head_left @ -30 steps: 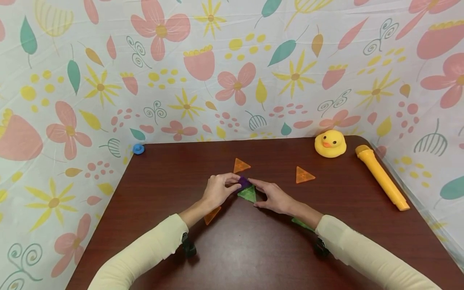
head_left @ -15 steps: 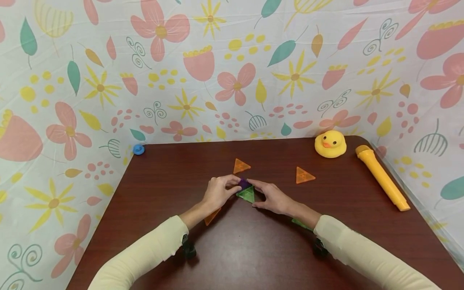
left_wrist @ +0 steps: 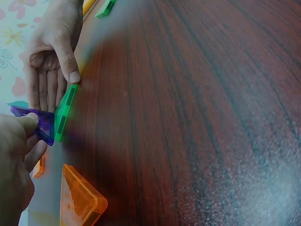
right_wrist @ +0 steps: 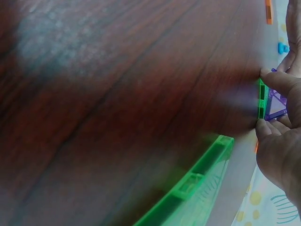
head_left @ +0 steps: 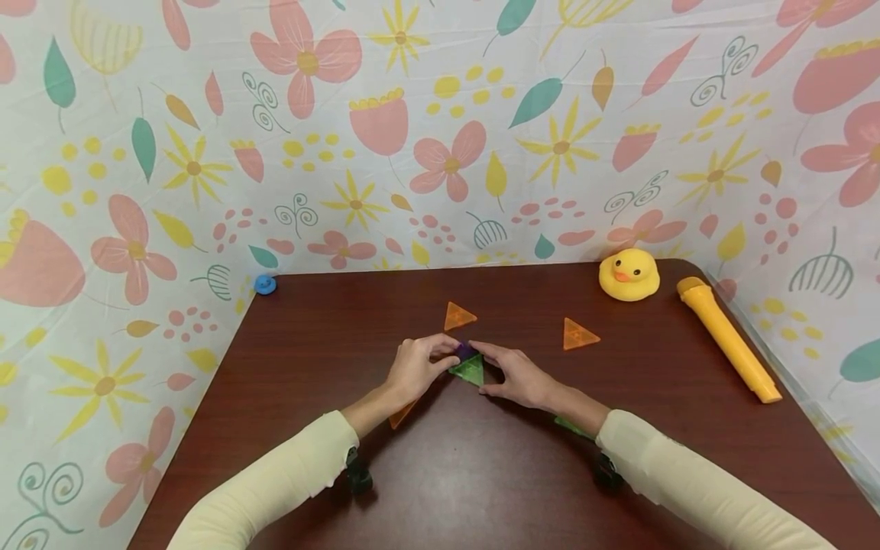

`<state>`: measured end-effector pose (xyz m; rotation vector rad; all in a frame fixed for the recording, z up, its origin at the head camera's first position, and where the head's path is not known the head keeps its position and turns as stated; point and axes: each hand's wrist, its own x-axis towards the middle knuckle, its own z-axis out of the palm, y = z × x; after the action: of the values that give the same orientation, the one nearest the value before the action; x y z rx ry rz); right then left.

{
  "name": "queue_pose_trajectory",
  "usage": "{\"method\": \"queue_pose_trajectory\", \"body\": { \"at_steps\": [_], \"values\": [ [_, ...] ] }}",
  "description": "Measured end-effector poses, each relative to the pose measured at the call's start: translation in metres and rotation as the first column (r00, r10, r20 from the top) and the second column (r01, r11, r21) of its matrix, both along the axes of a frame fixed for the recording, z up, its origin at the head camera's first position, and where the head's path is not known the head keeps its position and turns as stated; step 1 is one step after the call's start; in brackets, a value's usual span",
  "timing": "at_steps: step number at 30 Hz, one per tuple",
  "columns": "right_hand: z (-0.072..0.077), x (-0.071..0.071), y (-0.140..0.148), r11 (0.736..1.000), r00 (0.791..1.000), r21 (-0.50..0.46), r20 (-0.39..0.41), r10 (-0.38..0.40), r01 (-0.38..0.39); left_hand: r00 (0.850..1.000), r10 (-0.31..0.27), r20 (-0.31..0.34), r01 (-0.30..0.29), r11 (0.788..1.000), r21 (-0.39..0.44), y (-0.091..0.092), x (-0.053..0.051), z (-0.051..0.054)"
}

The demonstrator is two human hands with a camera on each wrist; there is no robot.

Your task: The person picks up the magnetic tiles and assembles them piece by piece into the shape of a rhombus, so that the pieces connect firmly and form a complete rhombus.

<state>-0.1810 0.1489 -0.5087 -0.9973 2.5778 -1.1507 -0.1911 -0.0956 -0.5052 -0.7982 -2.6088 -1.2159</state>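
Note:
Two translucent triangular magnetic tiles meet between the hands, mid-table in the head view. My left hand (head_left: 412,372) pinches the purple tile (left_wrist: 44,123), thumb on its face and fingers behind it. Against its edge lies the green tile (head_left: 470,371), angled to the purple one. My right hand (head_left: 520,374) holds this green tile between the thumb at its near corner and the fingers on the far side. The left wrist view shows those fingers (left_wrist: 47,89) fairly straight. Part of the purple tile is hidden by the hands in the head view.
Orange triangular tiles lie behind the hands (head_left: 458,315), to the right (head_left: 580,334) and under the left forearm (head_left: 402,415). Another green tile (head_left: 572,426) is partly beneath the right forearm. A yellow duck (head_left: 629,275), yellow toy microphone (head_left: 730,340) and small blue toy (head_left: 264,284) stand near the edges.
Both hands stay in nearly the same place with the two tiles. The purple tile shows less of its face, seeming to tilt slightly; the green one has shifted very little.

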Motion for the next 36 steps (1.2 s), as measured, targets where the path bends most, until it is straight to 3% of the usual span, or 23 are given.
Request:
{"method": "queue_pose_trajectory", "body": {
  "at_steps": [36],
  "values": [
    [0.0046, 0.0010, 0.0000, 1.000, 1.000, 0.006, 0.017, -0.011, 0.011, 0.998, -0.058, 0.017, 0.058, 0.997, -0.041, -0.0092, -0.0015, 0.0024]
  ]
}}
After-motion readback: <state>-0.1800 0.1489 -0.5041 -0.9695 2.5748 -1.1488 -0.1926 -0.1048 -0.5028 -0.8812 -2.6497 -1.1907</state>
